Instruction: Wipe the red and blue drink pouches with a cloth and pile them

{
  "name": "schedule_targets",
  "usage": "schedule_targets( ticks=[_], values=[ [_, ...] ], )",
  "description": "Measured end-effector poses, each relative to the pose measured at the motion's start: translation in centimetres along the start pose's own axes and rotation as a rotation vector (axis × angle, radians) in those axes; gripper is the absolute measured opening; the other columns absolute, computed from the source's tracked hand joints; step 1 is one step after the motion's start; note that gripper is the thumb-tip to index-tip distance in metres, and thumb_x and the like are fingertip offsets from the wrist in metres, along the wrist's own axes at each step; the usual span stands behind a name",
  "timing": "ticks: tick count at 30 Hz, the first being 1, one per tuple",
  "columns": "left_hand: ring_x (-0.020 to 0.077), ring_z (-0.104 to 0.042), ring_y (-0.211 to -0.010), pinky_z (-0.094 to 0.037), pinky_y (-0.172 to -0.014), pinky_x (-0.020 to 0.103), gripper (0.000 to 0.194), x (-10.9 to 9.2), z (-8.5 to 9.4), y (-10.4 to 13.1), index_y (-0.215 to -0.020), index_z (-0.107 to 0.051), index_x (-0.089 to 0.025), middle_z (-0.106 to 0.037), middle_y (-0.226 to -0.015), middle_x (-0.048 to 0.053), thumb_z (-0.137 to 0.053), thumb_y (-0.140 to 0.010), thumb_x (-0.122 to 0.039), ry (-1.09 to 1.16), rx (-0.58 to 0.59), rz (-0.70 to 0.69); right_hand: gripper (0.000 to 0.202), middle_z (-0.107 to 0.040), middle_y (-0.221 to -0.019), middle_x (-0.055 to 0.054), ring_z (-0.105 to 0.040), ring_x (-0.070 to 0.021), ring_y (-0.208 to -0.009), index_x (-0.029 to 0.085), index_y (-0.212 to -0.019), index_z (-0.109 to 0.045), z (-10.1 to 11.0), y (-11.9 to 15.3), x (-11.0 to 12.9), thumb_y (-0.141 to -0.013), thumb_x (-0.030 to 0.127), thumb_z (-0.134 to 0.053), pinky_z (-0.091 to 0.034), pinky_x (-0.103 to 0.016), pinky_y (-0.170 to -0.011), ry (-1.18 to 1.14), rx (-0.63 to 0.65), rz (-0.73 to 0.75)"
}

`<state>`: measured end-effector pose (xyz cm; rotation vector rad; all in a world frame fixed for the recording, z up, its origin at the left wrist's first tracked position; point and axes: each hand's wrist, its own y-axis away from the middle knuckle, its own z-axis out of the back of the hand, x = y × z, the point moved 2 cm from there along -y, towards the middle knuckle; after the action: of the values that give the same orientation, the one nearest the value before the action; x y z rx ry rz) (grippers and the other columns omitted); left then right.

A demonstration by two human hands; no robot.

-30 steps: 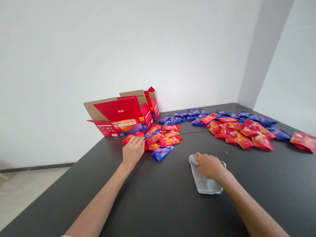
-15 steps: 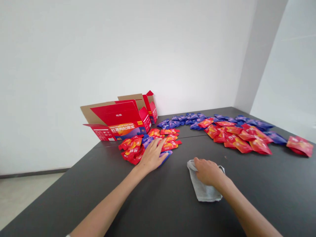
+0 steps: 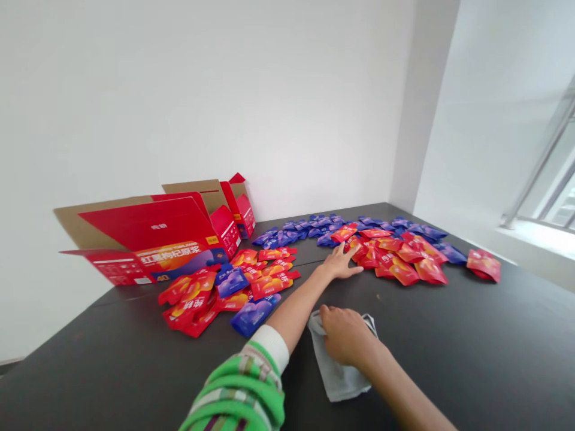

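My left hand reaches forward with its fingers spread, at the near left edge of a pile of red pouches. Nothing shows in its grasp. Lower down, my right hand is closed on the upper edge of a small grey cloth bag lying on the dark table. To the left of my left arm lies a mixed group of red pouches and blue pouches.
Two open red cartons stand at the back left by the white wall. Many blue pouches lie along the far side of the table. One red pouch sits apart at the right.
My left hand has left the mixed pouches and moved right to the red pile. The view has turned right. My right hand still grips the bag.
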<state>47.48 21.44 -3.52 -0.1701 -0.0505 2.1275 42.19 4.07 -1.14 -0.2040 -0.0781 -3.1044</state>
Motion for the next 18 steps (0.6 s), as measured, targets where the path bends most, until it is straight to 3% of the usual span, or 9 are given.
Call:
schedule_targets(
  ticks=[4,8,13,18],
  values=[
    [0.0322,-0.034,-0.126,-0.033,-0.097,0.048,0.068,-0.5,-0.8,-2.2,-0.139,-0.015,-0.035,-0.025,-0.144,0.011,-0.039,-0.081,-0.061,-0.036,-0.046,-0.016,0.035,-0.063,-0.097,-0.015,-0.061,-0.0272,-0.089,0.01,-0.107,-0.053,0.2,0.1,0.2,-0.074,0.012,-0.042,-0.046,-0.036,-0.073,-0.015,-0.011,0.0],
    [0.0273,-0.042,-0.119,-0.036,-0.096,0.041,0.057,-0.4,-0.6,-2.7,-0.136,-0.025,-0.032,-0.036,-0.137,0.011,-0.042,-0.085,-0.05,-0.089,-0.096,-0.035,0.034,-0.063,-0.097,-0.016,-0.062,-0.0271,-0.086,0.009,-0.106,-0.054,0.3,0.0,0.2,-0.074,0.014,-0.043,-0.046,-0.037,-0.071,-0.025,-0.012,0.006],
    [0.0206,-0.056,-0.101,-0.042,-0.086,0.033,0.034,-0.1,0.3,-1.3,-0.123,-0.042,-0.026,-0.059,-0.106,0.009,-0.035,-0.091,-0.025,-0.167,-0.123,0.001,0.035,-0.063,-0.098,-0.016,-0.062,-0.0281,-0.088,0.008,-0.106,-0.053,0.4,0.0,-0.1,-0.074,0.013,-0.043,-0.046,-0.038,-0.072,-0.057,-0.007,0.002],
    [0.0197,-0.06,-0.089,-0.044,-0.077,0.03,0.03,0.2,2.5,2.1,-0.117,-0.045,-0.021,-0.063,-0.091,0.008,-0.032,-0.09,-0.018,-0.22,-0.184,0.079,0.035,-0.063,-0.101,-0.016,-0.061,-0.0287,-0.092,0.011,-0.107,-0.054,0.4,-0.1,-0.8,-0.073,0.016,-0.043,-0.046,-0.038,-0.072,-0.091,0.036,-0.014]
  ],
)
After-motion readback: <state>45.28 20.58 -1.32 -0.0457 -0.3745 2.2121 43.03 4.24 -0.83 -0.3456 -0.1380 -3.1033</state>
